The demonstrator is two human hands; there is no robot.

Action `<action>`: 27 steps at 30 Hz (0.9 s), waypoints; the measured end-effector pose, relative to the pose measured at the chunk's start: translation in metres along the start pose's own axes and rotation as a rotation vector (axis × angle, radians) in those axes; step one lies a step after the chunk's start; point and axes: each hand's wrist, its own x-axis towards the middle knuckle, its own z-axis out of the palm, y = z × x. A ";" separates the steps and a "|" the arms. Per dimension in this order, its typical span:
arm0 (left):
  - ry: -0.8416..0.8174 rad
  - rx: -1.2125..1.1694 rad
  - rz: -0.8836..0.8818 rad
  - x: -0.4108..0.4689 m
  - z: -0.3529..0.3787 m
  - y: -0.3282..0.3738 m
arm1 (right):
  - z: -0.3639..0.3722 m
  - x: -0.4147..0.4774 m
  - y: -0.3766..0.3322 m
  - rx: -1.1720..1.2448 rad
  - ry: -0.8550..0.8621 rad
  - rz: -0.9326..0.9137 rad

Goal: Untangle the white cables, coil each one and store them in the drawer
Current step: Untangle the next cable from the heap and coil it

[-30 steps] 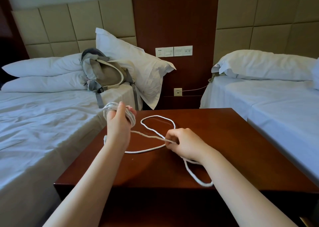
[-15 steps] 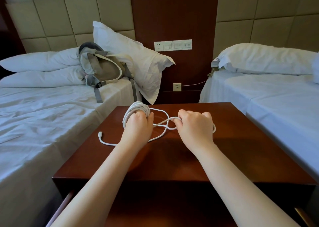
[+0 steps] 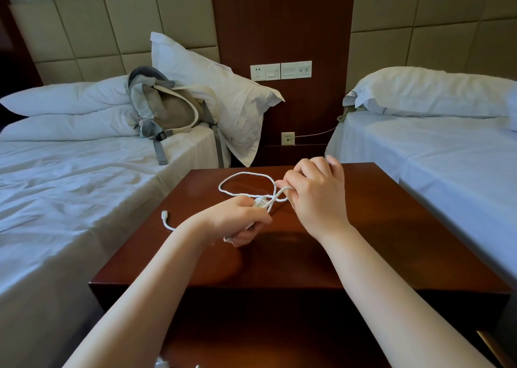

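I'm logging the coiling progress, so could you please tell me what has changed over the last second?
The left hand has tipped from upright down onto its side over the nightstand, still gripping the coil. The right hand moved farther back, still pinching the white cable. The backpack stayed put.

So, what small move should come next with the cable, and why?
Probably the right hand should carry the cable round the coil in the left hand. The left hand grips a small coil, the right hand pinches the cable beside it, and a loose loop lies on the table, not yet wound.
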 end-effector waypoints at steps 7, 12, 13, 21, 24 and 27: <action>-0.384 -0.655 0.290 -0.003 -0.007 -0.002 | 0.003 0.000 0.000 0.259 -0.012 0.088; -0.580 -1.103 0.546 0.001 -0.012 0.005 | 0.009 -0.003 0.002 0.442 -0.182 0.151; -0.573 -1.181 0.571 0.003 -0.011 0.005 | 0.009 -0.003 0.001 0.451 -0.228 0.150; -0.017 -1.843 0.632 -0.002 -0.019 0.011 | -0.002 -0.003 -0.009 0.679 -0.657 0.250; 0.375 -1.869 0.621 -0.005 -0.027 0.015 | -0.004 -0.001 -0.009 0.696 -0.742 0.271; 0.568 -1.808 0.617 -0.005 -0.028 0.017 | -0.003 -0.001 -0.016 0.683 -0.789 0.267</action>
